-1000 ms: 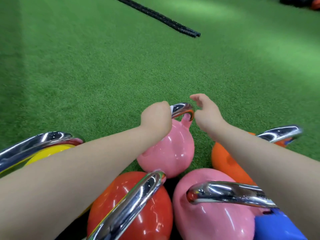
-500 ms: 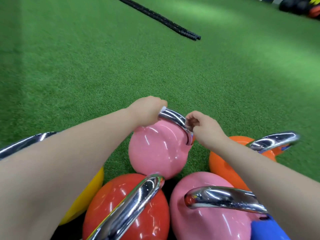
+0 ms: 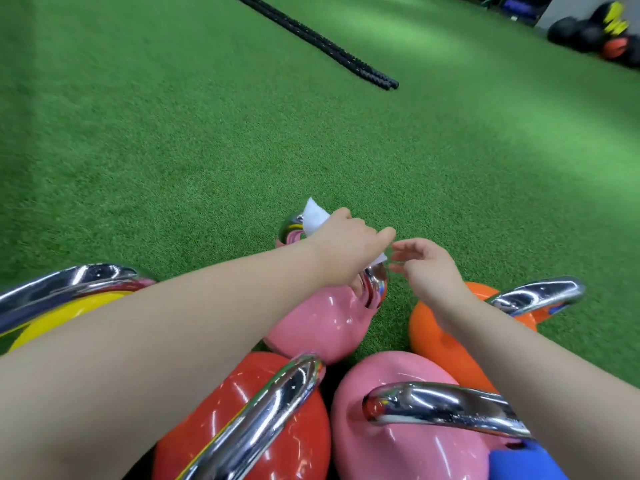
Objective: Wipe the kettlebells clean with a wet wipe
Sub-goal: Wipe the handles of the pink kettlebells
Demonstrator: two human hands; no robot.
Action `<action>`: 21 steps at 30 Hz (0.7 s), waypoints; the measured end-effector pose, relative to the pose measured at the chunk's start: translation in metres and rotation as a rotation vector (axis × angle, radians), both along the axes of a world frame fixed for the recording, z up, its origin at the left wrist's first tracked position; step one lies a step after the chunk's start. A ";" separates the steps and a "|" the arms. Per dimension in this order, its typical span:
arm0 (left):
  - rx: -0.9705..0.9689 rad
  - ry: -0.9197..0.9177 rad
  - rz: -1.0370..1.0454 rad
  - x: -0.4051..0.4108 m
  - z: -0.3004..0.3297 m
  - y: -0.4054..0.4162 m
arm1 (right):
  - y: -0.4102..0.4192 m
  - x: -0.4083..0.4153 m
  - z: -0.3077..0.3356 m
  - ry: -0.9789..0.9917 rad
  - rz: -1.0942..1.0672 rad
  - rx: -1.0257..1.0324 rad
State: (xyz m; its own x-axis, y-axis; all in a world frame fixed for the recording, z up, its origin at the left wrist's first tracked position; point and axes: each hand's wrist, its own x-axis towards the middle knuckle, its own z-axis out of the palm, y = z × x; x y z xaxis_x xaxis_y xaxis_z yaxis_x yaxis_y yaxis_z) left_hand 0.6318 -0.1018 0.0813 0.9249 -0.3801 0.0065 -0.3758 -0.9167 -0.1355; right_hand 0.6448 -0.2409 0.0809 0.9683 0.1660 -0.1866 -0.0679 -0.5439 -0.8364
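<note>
A pink kettlebell (image 3: 318, 323) with a chrome handle (image 3: 375, 285) stands on the green turf, furthest from me in a cluster of kettlebells. My left hand (image 3: 346, 247) lies over the top of that handle and holds a white wet wipe (image 3: 313, 216) against it. The wipe sticks out on the far left of the hand, and a small corner shows by the fingers. My right hand (image 3: 426, 268) hovers just right of the handle, fingers loosely curved, holding nothing and apart from the handle.
Around the pink one stand a red kettlebell (image 3: 242, 427), a nearer pink kettlebell (image 3: 398, 445), an orange kettlebell (image 3: 443, 334), a yellow kettlebell (image 3: 69, 313) and a blue kettlebell (image 3: 526, 462). A black battle rope (image 3: 329, 46) lies far ahead. Dark medicine balls (image 3: 595, 29) sit top right.
My right hand has let go of the handle and drawn back to the right. My left hand has shifted along the handle, and the wipe now shows. The view has tilted up slightly.
</note>
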 end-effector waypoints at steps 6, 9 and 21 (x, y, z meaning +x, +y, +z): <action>-0.783 0.181 0.061 -0.016 0.022 0.030 | 0.021 -0.004 0.029 -0.277 0.041 0.010; -0.950 -0.012 0.223 -0.020 0.020 0.056 | 0.033 -0.007 0.039 -0.352 0.116 -0.062; -0.690 -0.054 0.205 -0.031 -0.005 0.078 | 0.023 -0.009 0.031 -0.357 0.318 -0.526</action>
